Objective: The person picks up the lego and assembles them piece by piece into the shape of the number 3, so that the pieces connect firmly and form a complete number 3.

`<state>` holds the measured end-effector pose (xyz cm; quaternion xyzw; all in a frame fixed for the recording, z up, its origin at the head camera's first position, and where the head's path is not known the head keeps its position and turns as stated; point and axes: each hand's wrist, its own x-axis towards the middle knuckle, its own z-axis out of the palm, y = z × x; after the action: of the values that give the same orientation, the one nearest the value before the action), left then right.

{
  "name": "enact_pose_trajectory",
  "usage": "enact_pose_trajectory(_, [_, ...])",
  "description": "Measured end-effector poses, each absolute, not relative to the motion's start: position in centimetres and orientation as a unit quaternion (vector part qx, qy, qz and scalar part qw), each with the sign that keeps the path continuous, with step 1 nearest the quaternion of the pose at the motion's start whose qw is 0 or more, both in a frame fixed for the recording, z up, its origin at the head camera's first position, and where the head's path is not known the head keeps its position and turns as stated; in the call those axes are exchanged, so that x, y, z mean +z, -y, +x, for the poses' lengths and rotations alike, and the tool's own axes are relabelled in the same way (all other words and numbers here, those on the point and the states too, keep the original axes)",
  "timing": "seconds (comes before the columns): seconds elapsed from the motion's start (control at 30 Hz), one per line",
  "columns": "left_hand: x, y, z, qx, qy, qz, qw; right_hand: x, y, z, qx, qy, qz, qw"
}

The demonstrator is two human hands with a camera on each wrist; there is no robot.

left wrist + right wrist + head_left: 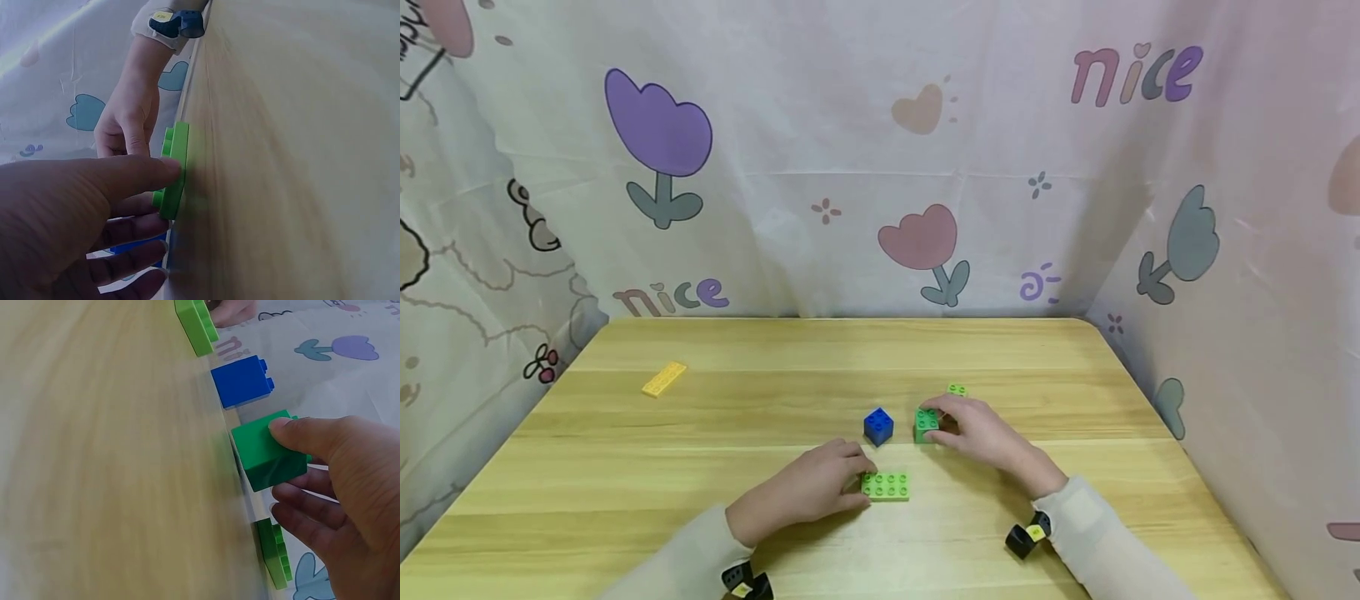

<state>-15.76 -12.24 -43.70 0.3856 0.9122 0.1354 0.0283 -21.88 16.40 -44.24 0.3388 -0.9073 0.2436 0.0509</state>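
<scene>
At the front middle of the table, my left hand (816, 485) pinches the left end of a flat light green toy brick (887, 487). The left wrist view shows the thumb on one edge of this light green brick (178, 169), its studs facing up off the table. My right hand (985, 433) grips a square green brick (927, 427) between thumb and fingers; the thumb presses the near face of that green brick (265, 450). A square blue brick (878, 427) stands between the two hands.
Behind the right hand lies another light green brick (957, 389), partly covered by that hand in the head view. A flat yellow brick (664, 379) rests at the far left of the wooden table (760, 400). A printed curtain (820, 267) hangs along the table's back and sides.
</scene>
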Motion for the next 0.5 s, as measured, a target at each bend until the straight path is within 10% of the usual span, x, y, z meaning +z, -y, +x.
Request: enact_pose_trajectory(0.5, [-44.15,12.16,-15.81,0.151,-0.915,0.373,0.025,-43.36,-16.35,-21.01,0.277,0.892,0.355,0.044])
